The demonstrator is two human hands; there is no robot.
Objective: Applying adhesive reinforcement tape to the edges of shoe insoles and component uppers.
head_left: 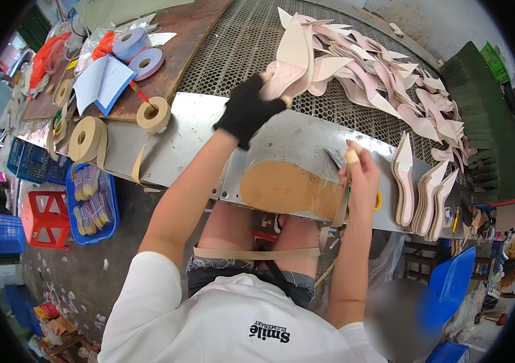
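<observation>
My left hand (250, 109), in a black fingerless glove, grips a pale pink and cream shoe insole (286, 77) at its rounded end, above the front of the mesh bench. Other insoles lie close behind it. My right hand (362, 175) is bare apart from tan finger covers, its fingers curled over the bench edge. What they hold, if anything, I cannot make out. Beside it, partly hidden, are scissors with a yellow handle (379, 199). A beige tape strip (257, 253) crosses my lap and rises toward the bench near my right hand.
A heap of insoles (384, 78) covers the mesh (224, 54). Stacked insoles (430, 196) stand at the bench's right front. Tape rolls (85, 140) sit at left, above a blue basket (111, 209) of bundled pieces and a red stool (48, 209). A dark green flap (487, 127) borders the right.
</observation>
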